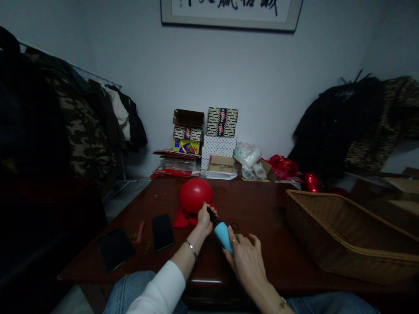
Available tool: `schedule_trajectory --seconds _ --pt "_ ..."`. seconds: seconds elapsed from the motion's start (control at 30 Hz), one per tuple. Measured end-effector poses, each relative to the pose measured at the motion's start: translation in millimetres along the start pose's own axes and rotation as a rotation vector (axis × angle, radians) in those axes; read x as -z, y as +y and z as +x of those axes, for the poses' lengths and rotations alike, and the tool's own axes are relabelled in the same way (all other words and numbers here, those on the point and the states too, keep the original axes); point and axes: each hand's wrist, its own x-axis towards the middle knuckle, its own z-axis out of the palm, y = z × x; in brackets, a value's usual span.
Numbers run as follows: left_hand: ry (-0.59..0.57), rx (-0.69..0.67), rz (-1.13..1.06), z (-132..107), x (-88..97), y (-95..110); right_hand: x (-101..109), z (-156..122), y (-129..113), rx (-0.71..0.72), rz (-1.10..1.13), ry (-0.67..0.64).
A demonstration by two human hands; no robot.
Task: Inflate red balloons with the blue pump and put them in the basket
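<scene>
A round, inflated red balloon (195,194) is over the table, its neck toward me. My left hand (205,219) is closed around the neck, where it meets the black front end of a light-blue hand balloon pump (223,237). My fingers hide the exact join. The pump slants down to the right, its blue body in the grasp of my right hand (248,254), with some fingers raised off it. Beneath the balloon lies a soft red thing (182,218), partly covered, whose kind I cannot make out.
On the brown table (258,209) a black phone-like slab (163,232) and a dark tablet-like one (115,249) lie to the left. A wicker basket (343,248) stands right. Stacked boxes (218,150) and plastic bags (248,155) line the far edge.
</scene>
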Motion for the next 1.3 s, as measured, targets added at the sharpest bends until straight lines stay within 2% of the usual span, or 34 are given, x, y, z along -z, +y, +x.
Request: schedule_trajectory --seconds 0.2,0.47,0.63,0.93,1.1,1.3 --pt "0.016 -0.01 0.027 -4 -2.1 0 -1 4 -2 -0.01 -0.002 -0.011" --pt "0.016 -0.024 0.037 -3 -3.0 -1 -1 -7 0 -0.019 0.013 -0.009" --pt "0.011 -0.04 0.048 1 0.2 1 0 -24 8 0.018 0.017 0.038" --pt "0.026 -0.077 0.041 11 7.7 12 -5 -63 39 0.14 0.031 0.176" --pt "0.047 -0.081 0.051 8 7.3 8 -5 -62 41 0.142 0.023 0.179" --pt "0.07 -0.084 0.061 3 5.4 6 -1 -47 31 0.088 0.032 0.083"
